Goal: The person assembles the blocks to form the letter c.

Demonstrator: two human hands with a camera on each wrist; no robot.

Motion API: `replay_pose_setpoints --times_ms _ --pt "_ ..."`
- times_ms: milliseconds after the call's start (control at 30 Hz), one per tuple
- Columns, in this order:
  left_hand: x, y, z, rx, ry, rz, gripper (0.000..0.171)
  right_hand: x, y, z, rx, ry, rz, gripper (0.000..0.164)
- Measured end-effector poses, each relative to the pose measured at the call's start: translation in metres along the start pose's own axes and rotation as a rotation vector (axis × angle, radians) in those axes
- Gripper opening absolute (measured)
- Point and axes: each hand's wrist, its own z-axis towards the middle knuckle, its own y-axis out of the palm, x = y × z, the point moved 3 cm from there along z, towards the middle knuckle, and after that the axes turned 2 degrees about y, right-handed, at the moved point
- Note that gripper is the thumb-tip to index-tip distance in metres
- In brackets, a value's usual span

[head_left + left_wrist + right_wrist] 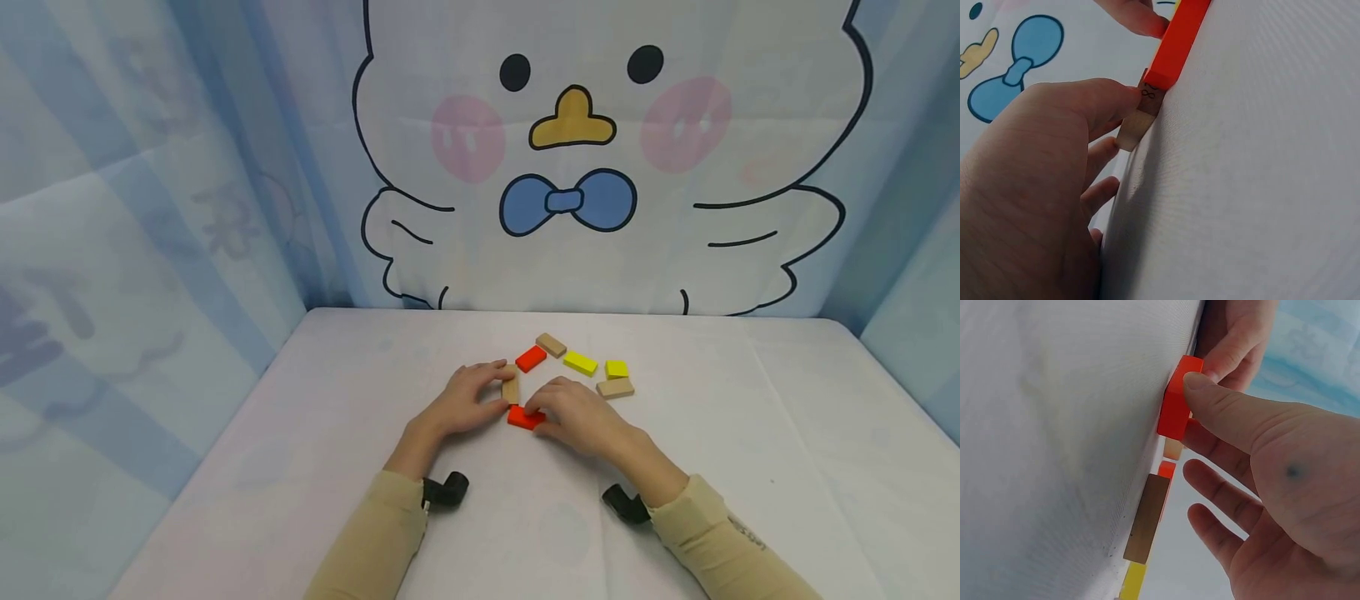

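My left hand [471, 400] pinches a plain wooden block [510, 387] lying lengthwise away from me, its thumb at the near end and fingertips at the far end. Dark printed marks show on this block in the left wrist view. Just in front of it, my right hand [581, 412] holds a red block [1175, 400] between thumb and index finger, the other fingers spread loosely. That red block lies crosswise at the wooden block's near end, low over the white tabletop.
Beyond the hands, a second red block [531, 359], a wooden block [551, 344] and a yellow block [580, 363] form a curved line. To the right, another yellow block [617, 369] sits behind a wooden block [615, 388]. A printed curtain [570, 267] hangs behind the white table [337, 358].
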Motion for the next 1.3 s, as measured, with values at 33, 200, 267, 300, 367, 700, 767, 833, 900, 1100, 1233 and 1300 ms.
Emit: replay_pose_setpoints --times_ms 33,200,267,300,367,700,767,833,900,1100,1233,1300 --pt "0.0 0.0 0.0 0.001 0.001 -0.001 0.048 0.0 0.0 0.0 0.0 -0.001 0.001 0.025" --pt "-0.001 0.0 0.0 -0.005 0.004 0.003 0.049 0.0 0.0 0.0 -0.004 -0.002 0.004 0.025" --pt "-0.001 0.0 0.0 -0.002 0.006 0.001 0.049 0.001 0.0 0.001 -0.005 -0.001 0.004 0.025" --pt "-0.001 0.0 0.0 -0.002 0.008 -0.001 0.049 0.001 0.0 0.001 -0.005 -0.002 0.005 0.026" --pt "-0.001 0.0 0.0 0.002 0.012 -0.006 0.049 0.001 -0.001 0.001 -0.004 0.0 0.013 0.026" --pt "0.001 -0.001 -0.001 0.011 0.023 -0.012 0.049 0.009 -0.012 -0.002 0.036 0.04 0.074 0.024" --pt "0.002 -0.002 -0.001 0.01 0.019 -0.012 0.049 0.01 -0.015 -0.003 0.044 0.042 0.086 0.025" --pt "0.002 -0.002 -0.001 0.008 0.014 -0.013 0.049 0.012 -0.016 -0.003 0.052 0.042 0.088 0.026" --pt "0.003 -0.002 -0.001 0.002 0.004 -0.01 0.049 0.016 -0.018 -0.003 0.059 0.042 0.091 0.027" --pt "0.002 -0.001 -0.001 -0.004 -0.015 -0.011 0.049 0.026 -0.022 -0.004 0.065 0.088 0.073 0.026" --pt "0.002 -0.001 -0.001 -0.004 -0.021 -0.017 0.049 0.025 -0.021 -0.002 0.008 0.081 0.081 0.021" --pt "0.002 -0.001 0.0 -0.004 -0.021 -0.02 0.049 0.023 -0.019 0.0 -0.032 0.064 0.096 0.019"
